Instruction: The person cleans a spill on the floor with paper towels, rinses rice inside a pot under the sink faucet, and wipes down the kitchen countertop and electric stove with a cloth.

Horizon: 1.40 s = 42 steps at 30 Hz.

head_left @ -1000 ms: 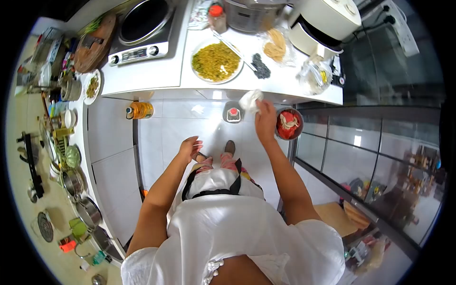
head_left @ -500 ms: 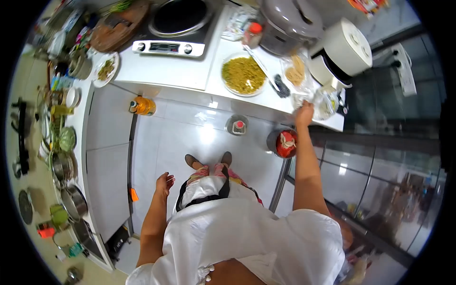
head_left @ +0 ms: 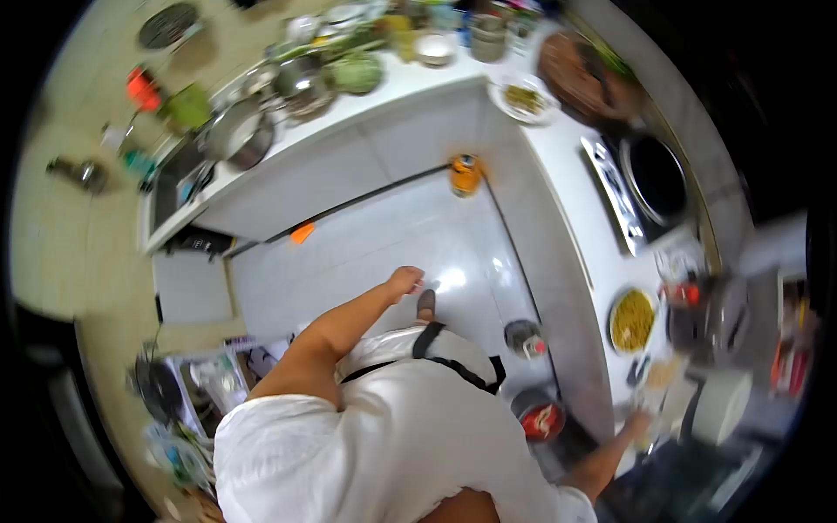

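Observation:
My left hand [head_left: 405, 283] hangs in the air above the floor in front of my body. Its fingers are loosely bent and a little apart, and I see nothing in them. At the lower right my right hand [head_left: 638, 425] reaches over the end of the white counter, beside a white appliance [head_left: 725, 405]. Motion smears its fingers, so whether it grips anything is hidden. Close to it lie a bag of tan food [head_left: 664, 373] and a small dark item [head_left: 638, 370]. A plate of yellow-green chopped food [head_left: 633, 321] sits farther along.
An induction cooker [head_left: 654, 179], a round chopping board [head_left: 588, 78] and a grey cooker [head_left: 719, 318] stand on the counter. Pots [head_left: 240, 135] and a cabbage [head_left: 356, 72] line the other side. An orange bottle [head_left: 466, 174], a clear jug [head_left: 526, 340] and a bin [head_left: 540, 418] are on the floor.
The view has turned left, bringing the sink side into sight. My left hand has swung forward over the floor, while my right hand stays at the counter's end, now blurred.

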### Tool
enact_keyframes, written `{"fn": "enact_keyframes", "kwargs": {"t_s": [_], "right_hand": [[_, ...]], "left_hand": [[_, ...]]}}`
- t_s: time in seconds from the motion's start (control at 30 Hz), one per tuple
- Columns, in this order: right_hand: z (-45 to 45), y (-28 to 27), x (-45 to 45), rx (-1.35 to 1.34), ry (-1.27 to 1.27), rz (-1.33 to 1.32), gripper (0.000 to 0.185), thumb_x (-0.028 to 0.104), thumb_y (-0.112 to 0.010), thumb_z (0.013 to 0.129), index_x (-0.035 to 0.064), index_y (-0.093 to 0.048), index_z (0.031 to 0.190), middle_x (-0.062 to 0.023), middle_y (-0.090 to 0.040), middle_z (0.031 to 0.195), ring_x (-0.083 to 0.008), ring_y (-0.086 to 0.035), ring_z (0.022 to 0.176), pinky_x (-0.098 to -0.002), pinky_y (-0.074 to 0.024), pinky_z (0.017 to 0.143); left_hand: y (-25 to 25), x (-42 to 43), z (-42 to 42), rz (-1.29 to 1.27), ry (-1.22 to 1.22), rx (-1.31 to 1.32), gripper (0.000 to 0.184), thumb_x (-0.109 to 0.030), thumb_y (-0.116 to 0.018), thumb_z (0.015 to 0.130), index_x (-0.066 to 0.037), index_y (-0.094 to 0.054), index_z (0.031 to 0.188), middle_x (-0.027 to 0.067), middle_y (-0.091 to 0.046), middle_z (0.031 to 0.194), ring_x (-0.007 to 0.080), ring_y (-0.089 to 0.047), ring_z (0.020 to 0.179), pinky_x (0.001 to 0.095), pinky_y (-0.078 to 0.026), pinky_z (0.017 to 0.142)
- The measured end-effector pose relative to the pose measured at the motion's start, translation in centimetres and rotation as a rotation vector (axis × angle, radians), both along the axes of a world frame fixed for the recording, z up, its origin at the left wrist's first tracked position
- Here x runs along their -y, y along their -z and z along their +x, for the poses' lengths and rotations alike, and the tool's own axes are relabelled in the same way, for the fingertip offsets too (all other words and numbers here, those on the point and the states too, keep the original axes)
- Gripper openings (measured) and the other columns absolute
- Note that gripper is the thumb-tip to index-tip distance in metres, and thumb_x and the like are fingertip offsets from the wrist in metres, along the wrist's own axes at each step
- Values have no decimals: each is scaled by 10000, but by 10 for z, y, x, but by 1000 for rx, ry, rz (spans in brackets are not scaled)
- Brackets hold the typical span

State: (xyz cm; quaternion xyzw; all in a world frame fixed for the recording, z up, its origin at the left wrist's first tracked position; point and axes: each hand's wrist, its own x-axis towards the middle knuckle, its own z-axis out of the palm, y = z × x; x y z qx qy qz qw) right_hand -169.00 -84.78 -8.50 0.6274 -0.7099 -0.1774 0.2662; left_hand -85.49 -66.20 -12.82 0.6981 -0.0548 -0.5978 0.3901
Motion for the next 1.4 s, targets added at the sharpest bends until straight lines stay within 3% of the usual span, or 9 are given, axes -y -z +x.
{"fn": "enact_keyframes", "kwargs": {"t_s": [0.13, 0.33, 0.47, 0.53, 0.63, 0.9, 1.1, 1.23, 1.4], "right_hand": [[91, -51, 6, 435, 104, -96, 197, 180, -516, 833, 21, -632, 846, -212, -653, 807, -401, -638, 763, -516, -503, 649], [264, -16, 2, 555, -246, 14, 187, 222, -548, 898, 62, -615, 826, -177, -669, 772, -371, -647, 642, -466, -507, 553], [405, -2, 6, 916, -394, 373, 229, 210, -574, 883, -14, -621, 872, -200, -648, 815, -366, -619, 734, -446, -491, 665], [476, -28, 10, 993, -835, 474, 203, 173, -596, 853, -19, -614, 917, -195, -621, 877, -366, -595, 781, -441, -478, 692], [543, -25, 26, 972, -833, 586, 193, 143, -609, 834, -22, -604, 935, -193, -596, 909, -382, -580, 827, -449, -471, 737], [721, -63, 26, 1147, -1138, 820, 263, 237, -595, 891, -9, -657, 960, -196, -628, 1079, -362, -622, 908, -391, -501, 805], [853, -110, -30, 1170, -1019, 1275, 290, 233, -630, 876, 33, -635, 1086, -172, -634, 1087, -257, -645, 826, -337, -513, 743], [949, -108, -61, 1262, -905, 1485, 318, 184, -607, 903, 30, -589, 1181, -42, -644, 1016, -127, -603, 824, -265, -480, 743], [1080, -115, -97, 1505, -658, 1570, 396, 191, -594, 910, 29, -537, 1267, -41, -628, 1070, -130, -588, 900, -282, -477, 798]], "left_hand": [[0, -22, 38, 11, -142, 49, 215, -281, -572, 900, -98, -609, 1006, 36, -627, 832, 136, -594, 642, 273, -476, 573], [5, -79, 85, 47, -368, 90, 177, -250, -577, 891, -98, -618, 973, 33, -629, 827, 138, -601, 649, 277, -471, 564], [11, -122, 100, 81, -536, 137, 119, -189, -596, 870, -82, -633, 907, 34, -634, 819, 142, -600, 641, 281, -472, 565], [21, -145, 99, 50, -615, 170, 93, -155, -598, 862, -70, -638, 865, 38, -638, 810, 144, -600, 640, 284, -474, 565], [9, -166, 88, 58, -796, 161, 77, -118, -593, 855, -64, -634, 818, 45, -641, 784, 143, -601, 643, 285, -472, 566], [-12, -223, 142, -26, -1041, 204, 243, -286, -540, 925, -78, -606, 819, 44, -620, 755, 131, -574, 576, 257, -442, 492], [-56, -259, 273, -98, -1283, 288, 262, -319, -535, 928, -72, -587, 997, 54, -633, 826, 143, -583, 617, 265, -461, 541], [-89, -271, 394, -167, -1317, 377, 254, -303, -530, 925, -75, -588, 1019, 44, -636, 855, 137, -581, 654, 259, -456, 575], [-96, -278, 553, -255, -1211, 493, 268, -341, -541, 925, -94, -593, 1017, 14, -627, 895, 112, -541, 715, 262, -429, 605]]}}
